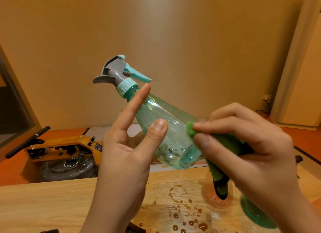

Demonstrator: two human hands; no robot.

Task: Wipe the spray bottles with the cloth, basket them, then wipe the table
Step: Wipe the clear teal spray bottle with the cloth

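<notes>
I hold a clear teal spray bottle [166,128] tilted in the air, its grey and teal trigger head up to the left. My left hand [128,145] grips its body, thumb on the front and index finger straight along the neck. My right hand [246,145] pinches a green cloth [218,142] and presses it against the bottle's lower side. Below my right hand stand two more bottles on the wooden table [43,203]: an orange one [213,196] and a teal one [255,213], both partly hidden.
Brown droplets and a ring of liquid [180,208] lie on the table in front of me. Beyond the table's far edge on the left is a yellow-framed machine [66,149] with a black handle. A dark object [135,228] shows at the bottom edge.
</notes>
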